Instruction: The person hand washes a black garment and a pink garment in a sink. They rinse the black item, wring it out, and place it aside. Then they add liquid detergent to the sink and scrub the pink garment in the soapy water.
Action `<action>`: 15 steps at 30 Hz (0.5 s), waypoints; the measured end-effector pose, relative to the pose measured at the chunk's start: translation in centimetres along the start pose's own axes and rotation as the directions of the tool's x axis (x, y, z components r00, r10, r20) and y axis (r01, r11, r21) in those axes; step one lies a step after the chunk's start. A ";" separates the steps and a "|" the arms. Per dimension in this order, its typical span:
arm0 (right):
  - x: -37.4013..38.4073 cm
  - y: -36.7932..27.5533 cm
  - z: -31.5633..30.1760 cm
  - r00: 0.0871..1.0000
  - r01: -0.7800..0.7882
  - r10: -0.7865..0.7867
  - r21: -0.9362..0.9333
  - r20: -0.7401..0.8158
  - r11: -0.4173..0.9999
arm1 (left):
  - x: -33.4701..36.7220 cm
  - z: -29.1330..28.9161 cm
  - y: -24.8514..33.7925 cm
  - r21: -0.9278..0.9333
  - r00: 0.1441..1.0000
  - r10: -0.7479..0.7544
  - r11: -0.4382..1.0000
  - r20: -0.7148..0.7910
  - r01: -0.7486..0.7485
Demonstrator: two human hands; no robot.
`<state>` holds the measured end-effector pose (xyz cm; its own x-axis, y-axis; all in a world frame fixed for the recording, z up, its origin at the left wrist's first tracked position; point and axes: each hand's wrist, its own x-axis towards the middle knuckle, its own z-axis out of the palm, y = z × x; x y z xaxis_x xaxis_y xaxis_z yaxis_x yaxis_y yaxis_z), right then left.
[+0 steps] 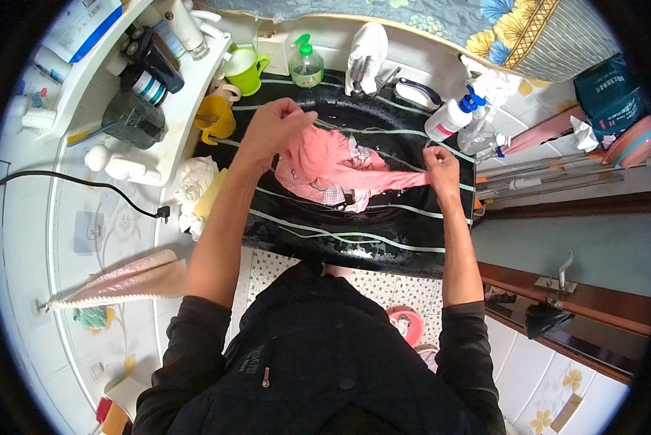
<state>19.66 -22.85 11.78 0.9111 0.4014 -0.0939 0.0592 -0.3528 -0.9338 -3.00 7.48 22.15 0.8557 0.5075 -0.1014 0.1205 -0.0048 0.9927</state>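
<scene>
One pink garment (316,165) bunched in a black basin (406,198)

Right-hand fingers close on the end of a narrow pink length, which runs taut from the bunched cloth to that right hand (443,172). The left hand (274,132) is raised at the garment's upper left, its fingers drawn narrowly together; whether they grip the cloth, I cannot tell. Checked fabric (332,196) shows beside the pink, inside the basin. Behind stand a green pump bottle (306,69) and a faucet (359,76) draped with white cloth (369,43). A green mug (246,77) and a yellow cup (214,117) sit to the left; a blue-topped white bottle (450,118) is near the right hand.
</scene>
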 end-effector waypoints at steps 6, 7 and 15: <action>-0.3 3.5 -2.2 0.996 0.053 -0.039 -0.166 0.081 0.985 | -0.3 2.1 4.4 -0.247 0.996 0.043 0.967 -0.072 -0.059; -0.8 2.9 -1.3 0.991 -0.006 0.038 -0.240 0.125 0.971 | -0.5 2.4 5.2 -0.312 0.997 0.048 0.948 -0.065 -0.066; -7.1 -0.9 11.4 0.830 0.512 -0.355 -0.336 0.429 0.791 | -0.7 5.7 9.7 -0.494 0.971 0.238 0.845 0.005 -0.204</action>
<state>8.48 -15.73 9.34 0.5603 0.8215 0.1057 0.6502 -0.3572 -0.6706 0.40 2.19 31.53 0.8621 0.4878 0.1371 -0.3219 0.3183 0.8917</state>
